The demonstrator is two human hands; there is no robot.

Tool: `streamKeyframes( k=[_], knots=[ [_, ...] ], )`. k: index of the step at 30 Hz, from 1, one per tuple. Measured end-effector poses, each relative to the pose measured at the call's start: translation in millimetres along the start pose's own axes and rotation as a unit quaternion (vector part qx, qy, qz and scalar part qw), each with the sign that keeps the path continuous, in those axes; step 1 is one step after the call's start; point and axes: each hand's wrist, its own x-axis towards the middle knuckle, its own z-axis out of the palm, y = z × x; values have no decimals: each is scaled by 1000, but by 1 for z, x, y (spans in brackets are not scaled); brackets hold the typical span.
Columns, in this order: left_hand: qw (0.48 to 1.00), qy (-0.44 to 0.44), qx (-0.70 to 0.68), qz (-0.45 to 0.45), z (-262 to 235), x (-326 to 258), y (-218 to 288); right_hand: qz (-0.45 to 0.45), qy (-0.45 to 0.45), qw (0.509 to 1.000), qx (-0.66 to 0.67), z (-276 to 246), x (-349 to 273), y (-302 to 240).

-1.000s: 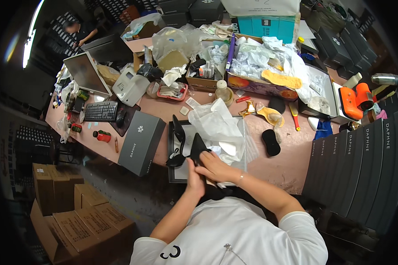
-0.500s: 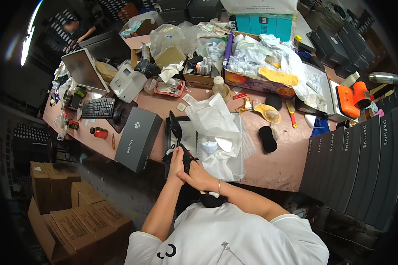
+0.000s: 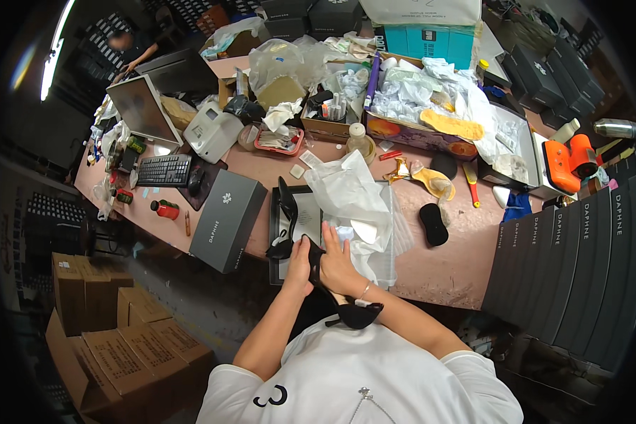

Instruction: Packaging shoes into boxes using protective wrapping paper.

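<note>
A black high-heeled shoe (image 3: 359,314) is upright between my hands, its back end toward my shirt and its front partly covered by my fingers. My left hand (image 3: 299,268) is closed on its front part. My right hand (image 3: 339,267) lies along the shoe's other side, fingers stretched out and spread toward the tissue. A second black shoe (image 3: 287,201) rests on the left in the open grey shoebox (image 3: 273,274). White tissue paper (image 3: 343,187) spreads over the box's right part, with a white oval piece (image 3: 363,232) on it.
The grey box lid (image 3: 227,220) stands left of the shoebox, beside a keyboard (image 3: 164,172). Right lie a black oval pad (image 3: 433,225) and a yellow-handled brush (image 3: 472,185). Stacked grey boxes (image 3: 565,247) border the right side; a paper-filled carton (image 3: 420,134) stands behind.
My hands have parted from their clasp; the right one has moved right and spread its fingers. More of the held shoe's back shows. The whole view has shifted slightly.
</note>
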Motion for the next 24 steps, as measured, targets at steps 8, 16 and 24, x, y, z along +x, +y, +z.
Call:
streamKeyframes(
  k=[8, 16, 24],
  knots=[
    [996, 5, 57, 65, 6, -19, 0, 21, -23, 998, 45, -1, -21, -5],
    [999, -40, -19, 25, 1, -15, 1, -30, -15, 999, -2, -29, -10, -16],
    [987, -94, -119, -44, -14, -4, 7, -163, -135, 973, 93, -77, -36, -22]
  ],
)
